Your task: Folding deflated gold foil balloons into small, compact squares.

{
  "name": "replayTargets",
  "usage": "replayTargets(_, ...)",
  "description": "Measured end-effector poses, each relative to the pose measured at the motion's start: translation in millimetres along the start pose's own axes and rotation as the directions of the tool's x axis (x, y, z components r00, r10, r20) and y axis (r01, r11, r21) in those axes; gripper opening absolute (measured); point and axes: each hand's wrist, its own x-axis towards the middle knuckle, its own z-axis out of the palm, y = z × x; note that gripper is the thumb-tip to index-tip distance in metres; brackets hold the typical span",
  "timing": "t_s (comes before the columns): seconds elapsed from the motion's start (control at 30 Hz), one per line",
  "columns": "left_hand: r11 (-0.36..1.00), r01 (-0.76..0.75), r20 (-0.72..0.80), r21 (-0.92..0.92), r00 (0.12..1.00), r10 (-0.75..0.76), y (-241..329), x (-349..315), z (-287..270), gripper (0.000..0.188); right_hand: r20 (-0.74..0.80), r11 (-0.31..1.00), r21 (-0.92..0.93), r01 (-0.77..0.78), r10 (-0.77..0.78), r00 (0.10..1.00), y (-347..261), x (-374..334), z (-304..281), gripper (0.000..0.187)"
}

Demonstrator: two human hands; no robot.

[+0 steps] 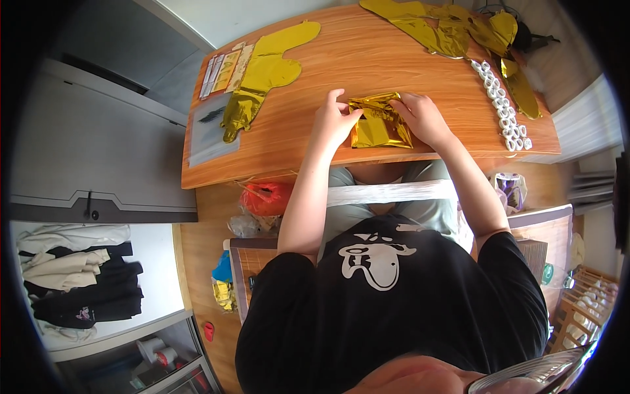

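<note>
A folded gold foil balloon (377, 128), shiny and creased, lies on the wooden table near its front edge, directly before me. At its left edge is my left hand (333, 123), thumb side touching the foil and the fingers spread apart. My right hand (425, 119) grips the upper right part of the packet, its fingertips resting on the crumpled foil; their undersides are hidden. Flat, uninflated gold foil balloons lie at the table's left (262, 72) and far right (453, 33).
Small white rolls (502, 108) stand in rows along the right of the wooden table (367, 52). A clear plastic sheet (213, 134) and printed cards (220, 72) lie at its left. Below hang a red bag (266, 198) and a white strip across my lap (394, 192).
</note>
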Motion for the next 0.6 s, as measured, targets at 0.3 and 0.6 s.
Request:
replayTargets(0.3, 0.995, -0.069, -0.163, 0.072, 0.983, 0.08, 7, -5, 20, 0.056, 0.007, 0.998, 0.035, -0.045, 0.045, 0.999, 4, 3, -1, 0.03)
replayTargets(0.6, 0.905, -0.312, -0.203, 0.29, 0.904, 0.377, 9, -8, 32, 0.041, -0.014, 0.995, 0.021, -0.102, 0.103, 0.995, 6, 8, 3, 0.031)
